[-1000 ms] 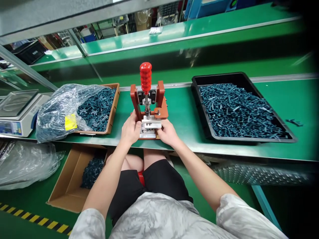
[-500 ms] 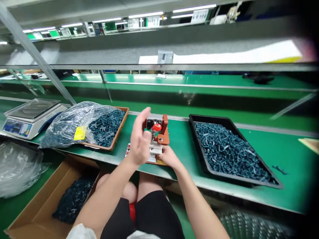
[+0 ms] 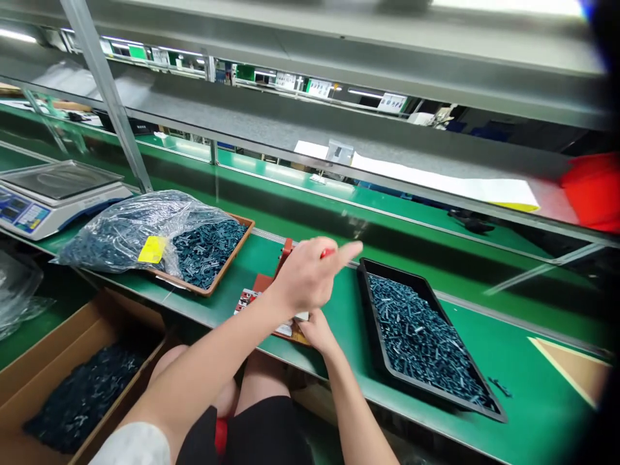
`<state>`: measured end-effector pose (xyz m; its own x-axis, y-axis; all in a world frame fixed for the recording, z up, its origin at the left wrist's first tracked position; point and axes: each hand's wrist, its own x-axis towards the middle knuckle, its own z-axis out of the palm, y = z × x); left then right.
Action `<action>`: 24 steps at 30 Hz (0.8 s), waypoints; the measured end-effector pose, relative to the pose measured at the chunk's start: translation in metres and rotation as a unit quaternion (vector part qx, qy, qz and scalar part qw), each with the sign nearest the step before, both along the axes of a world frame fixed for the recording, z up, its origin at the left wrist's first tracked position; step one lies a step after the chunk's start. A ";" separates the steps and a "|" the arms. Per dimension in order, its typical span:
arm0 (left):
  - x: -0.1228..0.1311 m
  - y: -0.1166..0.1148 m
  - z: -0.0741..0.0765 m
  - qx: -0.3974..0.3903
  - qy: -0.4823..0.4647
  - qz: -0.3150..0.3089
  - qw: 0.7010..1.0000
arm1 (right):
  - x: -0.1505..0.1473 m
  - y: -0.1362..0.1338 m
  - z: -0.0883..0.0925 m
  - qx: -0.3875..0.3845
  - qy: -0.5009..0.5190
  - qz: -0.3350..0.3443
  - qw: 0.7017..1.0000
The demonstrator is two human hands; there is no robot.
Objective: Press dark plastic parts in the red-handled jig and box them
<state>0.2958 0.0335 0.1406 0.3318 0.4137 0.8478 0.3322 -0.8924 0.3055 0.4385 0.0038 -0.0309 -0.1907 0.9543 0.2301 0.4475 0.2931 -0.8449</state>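
Observation:
My left hand is curled over the red knob of a lever, with the index finger pointing out to the right. The lever belongs to a small reddish-brown clamp fixture at the bench's front edge, mostly covered by this hand. Just below it, my right hand is closed at the fixture's pale metal block. Its fingertips are partly hidden, and I cannot make out what they pinch.
To the right is a black tray of small dark-blue parts. On the left, a plastic bag and more parts fill a brown tray, beside a weighing scale. An open cardboard box stands below. Overhead runs a shelf.
My left hand has moved from beside the lever, fingers raised, onto the red knob and closed on it. My right hand stays at the fixture. The view has tilted and shifted.

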 end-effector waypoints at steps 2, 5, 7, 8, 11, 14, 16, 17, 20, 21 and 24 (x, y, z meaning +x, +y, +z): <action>0.002 0.022 0.021 -0.077 0.022 0.005 0.997 | 0.000 0.001 -0.004 -0.006 0.014 -0.011 1.000; 0.004 0.037 0.037 -0.153 0.031 -0.011 0.988 | -0.003 -0.002 -0.009 0.005 0.011 -0.044 0.999; 0.001 0.031 0.032 -0.145 0.038 0.001 0.989 | -0.005 -0.008 -0.012 0.027 -0.012 -0.074 0.997; -0.002 0.024 0.024 -0.129 0.044 0.008 0.991 | -0.005 -0.012 -0.014 0.042 -0.025 -0.090 0.995; -0.023 0.003 -0.021 -0.082 0.073 0.007 0.994 | -0.004 -0.017 -0.022 0.068 -0.049 -0.111 0.990; -0.058 -0.011 -0.085 -0.133 0.055 0.074 0.987 | -0.002 -0.010 -0.032 0.054 -0.066 -0.104 0.991; -0.084 -0.016 -0.124 -0.235 0.048 0.133 0.962 | -0.002 -0.003 -0.037 0.056 -0.077 -0.111 0.989; -0.095 -0.016 -0.141 -0.287 0.052 0.135 0.947 | -0.002 0.000 -0.037 0.058 -0.085 -0.115 0.988; -0.112 -0.014 -0.175 -0.376 0.032 0.070 0.923 | -0.002 0.004 -0.037 0.048 -0.110 -0.119 0.986; -0.112 -0.012 -0.181 -0.386 0.005 0.052 0.921 | -0.001 0.005 -0.037 0.040 -0.119 -0.123 0.984; -0.107 -0.005 -0.188 -0.454 -0.129 0.018 0.881 | 0.002 0.007 -0.042 0.022 -0.146 -0.142 0.979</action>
<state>0.1887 0.0281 -0.0478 0.1482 0.9672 0.2060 0.1700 -0.2302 0.9582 0.4409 0.0112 -0.0727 0.0167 0.9685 0.2483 0.7361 0.1561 -0.6586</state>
